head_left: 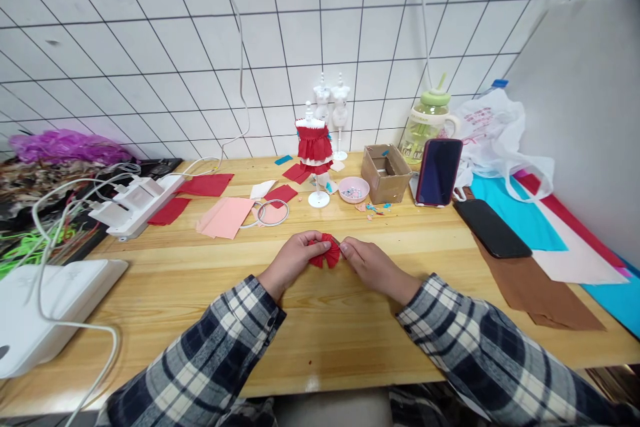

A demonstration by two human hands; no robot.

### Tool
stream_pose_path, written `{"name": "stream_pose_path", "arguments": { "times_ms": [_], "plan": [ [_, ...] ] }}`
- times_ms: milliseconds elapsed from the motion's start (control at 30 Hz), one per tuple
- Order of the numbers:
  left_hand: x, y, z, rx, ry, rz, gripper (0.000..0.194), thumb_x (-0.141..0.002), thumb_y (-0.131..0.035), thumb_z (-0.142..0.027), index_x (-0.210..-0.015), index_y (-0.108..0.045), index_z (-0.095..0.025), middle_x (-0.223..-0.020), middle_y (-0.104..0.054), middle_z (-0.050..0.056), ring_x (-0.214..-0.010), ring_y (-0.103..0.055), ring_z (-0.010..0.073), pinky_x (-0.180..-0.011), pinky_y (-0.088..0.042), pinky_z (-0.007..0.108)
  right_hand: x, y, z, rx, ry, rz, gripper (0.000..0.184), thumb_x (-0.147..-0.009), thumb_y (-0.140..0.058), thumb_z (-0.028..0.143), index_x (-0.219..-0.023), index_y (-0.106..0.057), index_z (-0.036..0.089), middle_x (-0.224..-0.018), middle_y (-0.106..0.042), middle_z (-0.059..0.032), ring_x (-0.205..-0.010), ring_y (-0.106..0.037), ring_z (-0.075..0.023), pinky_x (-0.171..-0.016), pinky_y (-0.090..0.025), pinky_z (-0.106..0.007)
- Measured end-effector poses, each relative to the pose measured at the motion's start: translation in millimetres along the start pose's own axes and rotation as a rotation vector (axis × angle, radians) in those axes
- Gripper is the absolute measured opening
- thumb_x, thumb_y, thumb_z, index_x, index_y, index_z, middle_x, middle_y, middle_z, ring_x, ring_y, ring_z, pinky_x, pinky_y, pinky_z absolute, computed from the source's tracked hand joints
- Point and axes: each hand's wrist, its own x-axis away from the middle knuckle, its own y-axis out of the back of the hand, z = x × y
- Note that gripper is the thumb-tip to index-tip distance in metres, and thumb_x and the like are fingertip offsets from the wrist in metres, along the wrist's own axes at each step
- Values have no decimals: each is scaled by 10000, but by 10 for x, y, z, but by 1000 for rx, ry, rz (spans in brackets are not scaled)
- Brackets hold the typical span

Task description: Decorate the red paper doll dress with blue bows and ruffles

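My left hand [296, 255] is closed on a gathered piece of red fabric [331, 255], pleated like a small fan. The fabric is held just above the table, in front of my body. At its right edge my right hand [367, 261] is closed in a pinch. A short, thin dark thing shows at those fingertips, too small to name. Beyond the hands stands a mini dress form [319, 199] wearing a red ruffled dress [315, 147] with a white layer. Two bare white dress forms [341, 110] are behind it.
Left of centre lie pink sheets [227, 217], red pieces [205, 185] and two rings [274, 212]. A pink bowl [354, 189] of small beads, a cardboard box [386, 177], an upright phone [439, 172] and a bottle [425, 123] stand at the back. Another phone [493, 228] lies right; a power strip [135, 207] left.
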Motion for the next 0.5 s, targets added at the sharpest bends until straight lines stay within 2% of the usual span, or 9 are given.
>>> {"name": "stream_pose_path", "arguments": {
  "times_ms": [200, 500],
  "plan": [
    [-3, 16, -10, 5, 17, 16, 267, -728, -718, -357, -795, -642, -110, -716, -703, 87, -614, -610, 146, -561, -383, 239, 6, 28, -36, -126, -8, 77, 400, -1003, -200, 412, -790, -476, 217, -545, -465, 43, -543, -465, -126, -594, -351, -252],
    [-2, 21, -12, -85, 55, 94, 288, -694, -752, -375, -775, -650, -118, -682, -700, 63, -549, -560, 117, -552, -392, 243, 3, 24, -11, -72, 26, 80, 400, -1002, -208, 407, -718, -417, 219, -562, -482, 36, -536, -453, -122, -569, -337, -253]
  ]
}}
